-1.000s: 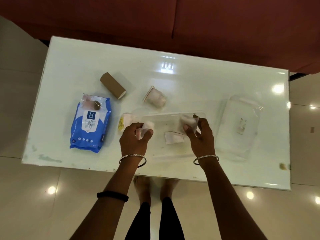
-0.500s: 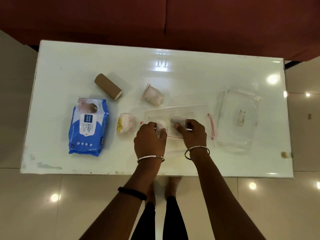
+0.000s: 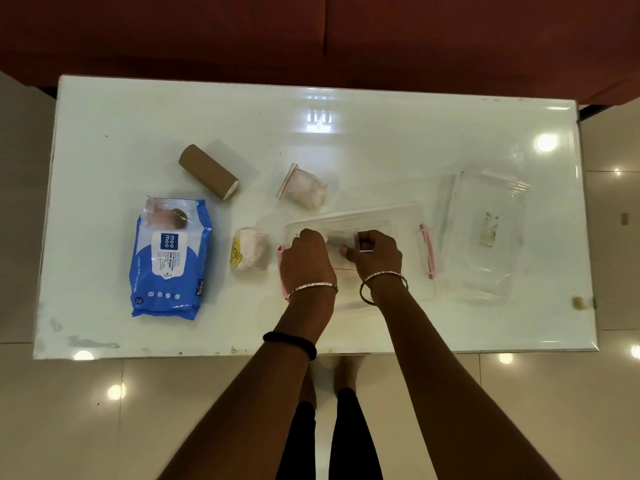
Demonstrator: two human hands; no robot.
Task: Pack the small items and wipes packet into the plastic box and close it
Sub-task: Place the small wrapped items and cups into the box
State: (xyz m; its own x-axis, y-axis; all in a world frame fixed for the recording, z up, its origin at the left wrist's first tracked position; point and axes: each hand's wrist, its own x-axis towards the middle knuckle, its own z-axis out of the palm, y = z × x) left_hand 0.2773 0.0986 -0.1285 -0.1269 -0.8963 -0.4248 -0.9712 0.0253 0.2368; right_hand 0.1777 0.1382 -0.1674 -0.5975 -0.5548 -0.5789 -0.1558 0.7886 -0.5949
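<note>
The light comes from lamps above and is soft. The glossy white table [image 3: 381,150] shows bright glare spots near its far middle and right corner, and the floor tiles [image 3: 86,410] mirror round lamps too. The sofa [image 3: 311,36] behind stays dark. Shadows are weak. The picture is slightly soft, and table edges bend outward.

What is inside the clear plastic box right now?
Both hands, left and right, reach into the plastic box, pressing down a small clear bag of something pale. The hands cover whatever else lies beneath them.
</note>
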